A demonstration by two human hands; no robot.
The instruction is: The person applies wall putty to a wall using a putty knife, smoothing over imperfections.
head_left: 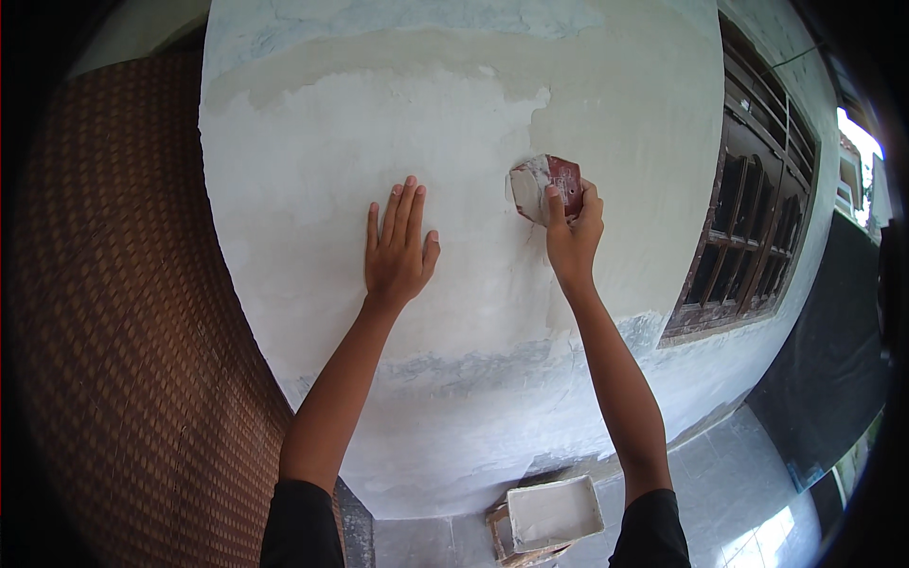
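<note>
My left hand (398, 256) lies against the patchy white plastered wall (360, 142), fingers extended upward and thumb out to the right. To its right, my right hand (574, 237) grips a reddish flat scraper (566, 176) smeared with pale paste, thumb on its face, held at the wall where white and greyer coats meet. Down by the wall's foot is a rectangular tub (554, 511) of pale paste, resting on a box-like support.
A brown woven panel (142, 303) runs along the left. A barred wooden window (729, 256) is at the right, beside a dark sheet (824, 322). Grey floor tiles (748, 473) lie below.
</note>
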